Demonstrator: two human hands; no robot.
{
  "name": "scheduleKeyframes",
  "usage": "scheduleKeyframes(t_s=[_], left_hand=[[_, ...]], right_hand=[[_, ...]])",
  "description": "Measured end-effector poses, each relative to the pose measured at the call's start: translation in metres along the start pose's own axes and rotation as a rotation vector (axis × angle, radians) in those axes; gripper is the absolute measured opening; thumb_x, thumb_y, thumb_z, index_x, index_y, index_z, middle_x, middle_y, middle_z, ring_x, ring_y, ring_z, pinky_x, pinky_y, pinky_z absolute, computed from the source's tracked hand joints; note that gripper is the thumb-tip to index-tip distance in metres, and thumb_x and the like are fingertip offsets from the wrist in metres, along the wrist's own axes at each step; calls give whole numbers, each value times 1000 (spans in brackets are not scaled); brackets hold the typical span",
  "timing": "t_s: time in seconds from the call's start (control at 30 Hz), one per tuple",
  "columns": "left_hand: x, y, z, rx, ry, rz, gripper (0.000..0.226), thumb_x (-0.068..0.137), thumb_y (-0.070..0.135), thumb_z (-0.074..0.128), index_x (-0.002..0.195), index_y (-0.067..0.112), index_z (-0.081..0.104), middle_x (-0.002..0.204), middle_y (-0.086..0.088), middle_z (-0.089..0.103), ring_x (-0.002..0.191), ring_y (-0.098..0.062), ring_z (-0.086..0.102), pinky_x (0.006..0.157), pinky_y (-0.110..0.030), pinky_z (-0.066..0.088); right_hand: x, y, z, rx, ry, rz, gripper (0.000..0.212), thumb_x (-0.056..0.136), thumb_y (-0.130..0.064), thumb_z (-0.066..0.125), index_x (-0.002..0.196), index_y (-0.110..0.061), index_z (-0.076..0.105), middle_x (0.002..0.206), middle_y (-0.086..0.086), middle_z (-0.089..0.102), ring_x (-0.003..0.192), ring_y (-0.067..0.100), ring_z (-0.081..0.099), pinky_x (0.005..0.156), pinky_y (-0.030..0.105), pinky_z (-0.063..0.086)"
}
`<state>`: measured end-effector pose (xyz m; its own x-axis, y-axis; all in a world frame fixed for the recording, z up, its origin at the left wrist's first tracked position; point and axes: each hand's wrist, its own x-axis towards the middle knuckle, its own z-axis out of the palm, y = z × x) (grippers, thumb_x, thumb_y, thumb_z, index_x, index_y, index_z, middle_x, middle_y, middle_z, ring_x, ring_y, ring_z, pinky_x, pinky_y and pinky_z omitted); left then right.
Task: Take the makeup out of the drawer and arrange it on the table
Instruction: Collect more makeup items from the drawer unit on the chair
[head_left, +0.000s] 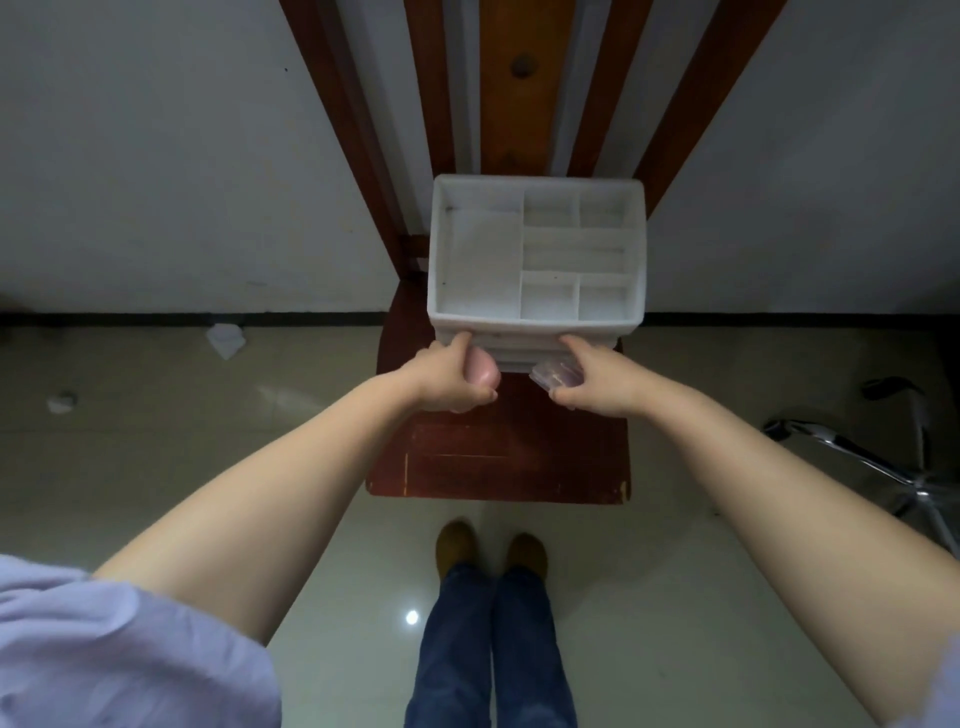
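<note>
At the organizer (537, 332) front, left hand (447, 382) clutching pink sponge (482, 370), right hand (592, 382) gripping what looks like a clear case (553, 375)

Crumpled white paper scraps (226, 339) on glossy pale tiled floor (156, 415); chrome swivel-chair base (883, 462) at right; white wall (156, 156) with dark skirting strip (182, 318); brown shoes (457, 545), blue jeans (488, 649).

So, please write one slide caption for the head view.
Left hand holds a pink sponge, right hand a clear case, before the white organizer.
</note>
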<state>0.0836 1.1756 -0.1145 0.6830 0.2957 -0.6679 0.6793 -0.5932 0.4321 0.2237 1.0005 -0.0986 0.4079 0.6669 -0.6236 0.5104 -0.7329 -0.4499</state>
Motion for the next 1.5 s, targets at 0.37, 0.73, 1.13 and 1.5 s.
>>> scheduleKeyframes(t_s=[0.37, 0.73, 1.13, 1.5], left_hand=[[-107, -14, -20, -40, 239, -45, 90, 73, 48, 70, 143, 14, 25, 132, -17, 39, 124, -34, 37, 101, -40, 36], [-266, -44, -1, -278, 637, -390, 74, 74, 45, 68, 133, 19, 33, 123, -10, 40, 118, -27, 36, 92, -40, 43], [-487, -34, 200, -573, 979, -1022, 82, 73, 45, 70, 139, 20, 29, 129, -10, 39, 125, -29, 35, 98, -38, 41], [-700, 85, 495, -845, 1161, -1523, 76, 71, 44, 69, 132, 26, 29, 124, -1, 36, 120, -22, 34, 89, -35, 43]], right_hand=[[-56, -78, -18, -323, 103, -190, 61, 82, -36, 56, 137, -16, 37, 124, 11, 43, 115, 30, 44, 86, 38, 47], [-96, -196, -4, -593, 132, -774, 51, 83, -28, 54, 129, -15, 38, 117, 9, 43, 111, 28, 41, 78, 37, 48], [-242, -284, 143, -904, -158, -1463, 47, 82, -26, 55, 126, -21, 40, 119, 6, 41, 114, 27, 40, 73, 39, 53], [-524, -230, 367, -1050, -434, -2082, 66, 86, -38, 55, 142, -21, 24, 132, 6, 36, 121, 26, 37, 80, 36, 49]])
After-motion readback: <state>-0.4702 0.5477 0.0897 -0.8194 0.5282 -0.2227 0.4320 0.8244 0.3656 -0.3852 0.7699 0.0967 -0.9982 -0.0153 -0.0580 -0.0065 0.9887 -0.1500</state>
